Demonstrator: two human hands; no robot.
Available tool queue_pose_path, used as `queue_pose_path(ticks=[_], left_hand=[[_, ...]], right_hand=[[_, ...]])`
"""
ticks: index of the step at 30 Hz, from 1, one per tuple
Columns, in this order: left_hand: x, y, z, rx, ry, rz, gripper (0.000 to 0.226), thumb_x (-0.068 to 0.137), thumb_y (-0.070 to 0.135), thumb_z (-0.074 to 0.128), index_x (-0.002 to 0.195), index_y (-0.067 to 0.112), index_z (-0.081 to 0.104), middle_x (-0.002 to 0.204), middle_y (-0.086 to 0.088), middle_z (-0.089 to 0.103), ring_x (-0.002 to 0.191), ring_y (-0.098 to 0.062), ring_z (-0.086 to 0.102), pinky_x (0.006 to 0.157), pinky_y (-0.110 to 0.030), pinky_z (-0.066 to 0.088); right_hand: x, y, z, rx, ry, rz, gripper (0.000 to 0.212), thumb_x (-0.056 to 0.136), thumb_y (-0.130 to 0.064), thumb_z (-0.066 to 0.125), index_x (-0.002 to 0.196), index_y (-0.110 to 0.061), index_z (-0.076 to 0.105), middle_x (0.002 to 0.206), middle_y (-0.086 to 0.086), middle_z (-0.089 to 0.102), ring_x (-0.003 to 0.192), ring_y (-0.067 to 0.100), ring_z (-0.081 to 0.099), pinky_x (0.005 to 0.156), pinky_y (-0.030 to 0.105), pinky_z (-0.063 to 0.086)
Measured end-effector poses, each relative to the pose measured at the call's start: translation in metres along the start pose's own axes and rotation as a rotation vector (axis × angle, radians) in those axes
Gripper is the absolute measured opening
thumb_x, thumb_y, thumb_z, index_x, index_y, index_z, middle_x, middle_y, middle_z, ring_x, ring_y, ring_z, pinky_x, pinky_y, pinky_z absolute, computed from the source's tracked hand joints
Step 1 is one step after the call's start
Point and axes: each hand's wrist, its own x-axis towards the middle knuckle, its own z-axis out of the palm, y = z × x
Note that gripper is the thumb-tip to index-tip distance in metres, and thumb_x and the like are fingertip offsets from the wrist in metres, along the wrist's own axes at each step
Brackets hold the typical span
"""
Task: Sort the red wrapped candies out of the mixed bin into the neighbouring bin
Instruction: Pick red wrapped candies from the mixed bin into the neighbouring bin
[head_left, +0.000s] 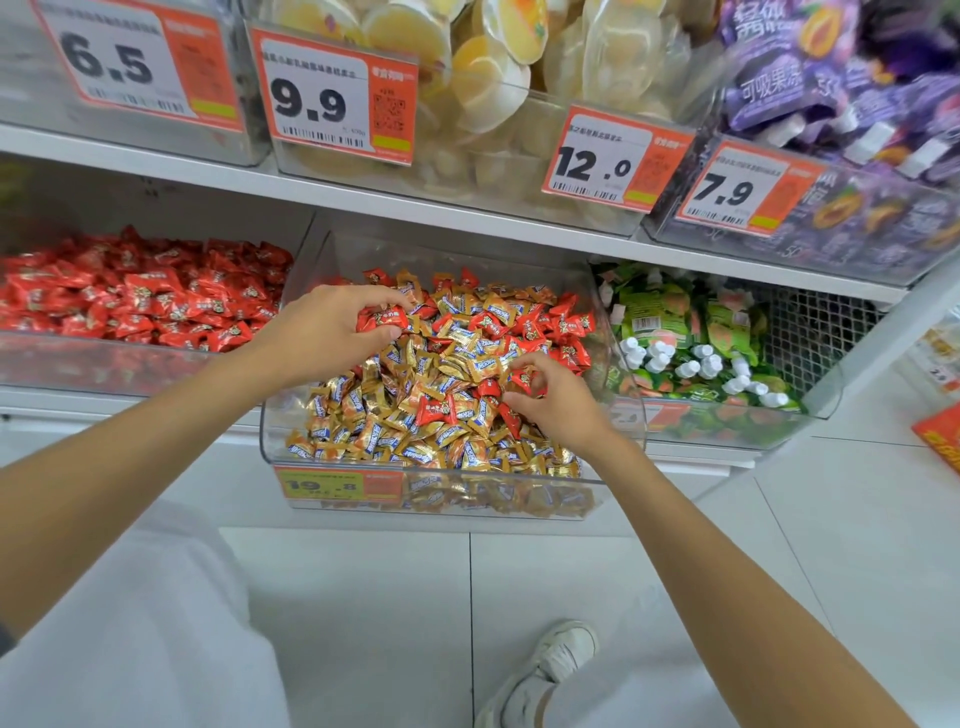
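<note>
Both hands are working inside the mixed bin (270, 441), and its front price tag (324, 486) is reading 19.8. The left hand (332, 332) is curling its fingers round a red wrapped candy (376, 319) at the heap's back left. The right hand (556, 400) is pinching a second red candy (522, 376) between thumb and fingertips, with gold-wrapped candies (415, 441) lying all around it. Loose red candies (571, 322) are lying along the far right side. The neighbouring bin (104, 358) on the left is sitting full of red sweets (145, 296). On the shelf above, tags are showing 6.5 (111, 57), 9.9 (311, 101), 12.0 (592, 161) and 7.9 (724, 189), and purple pouches (769, 85) are carrying the words 可吸果冻.
</note>
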Motion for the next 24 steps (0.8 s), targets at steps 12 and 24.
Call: queue_pose_path(ticks=[12, 24], left_hand=[[0.002, -0.001, 0.0, 0.026, -0.026, 0.027, 0.027, 0.091, 0.044, 0.054, 0.116, 0.053, 0.05, 0.113, 0.0, 0.069, 0.046, -0.008, 0.053, 0.06, -0.031, 0.053], [-0.002, 0.018, -0.008, -0.07, -0.18, 0.047, 0.016, 0.085, 0.025, 0.065, 0.089, 0.039, 0.057, 0.064, 0.012, 0.053, 0.048, -0.009, 0.038, 0.052, -0.028, 0.033]], right_hand=[[-0.002, 0.002, -0.01, 0.059, 0.001, 0.036, 0.01, 0.1, -0.021, 0.039, 0.094, -0.014, 0.045, 0.082, 0.015, 0.059, 0.073, 0.033, 0.057, 0.063, 0.038, 0.041], [-0.009, 0.005, -0.013, 0.067, -0.108, 0.021, 0.018, 0.091, -0.018, 0.062, 0.079, -0.019, 0.048, 0.078, -0.001, 0.05, 0.066, 0.016, 0.045, 0.062, 0.033, 0.037]])
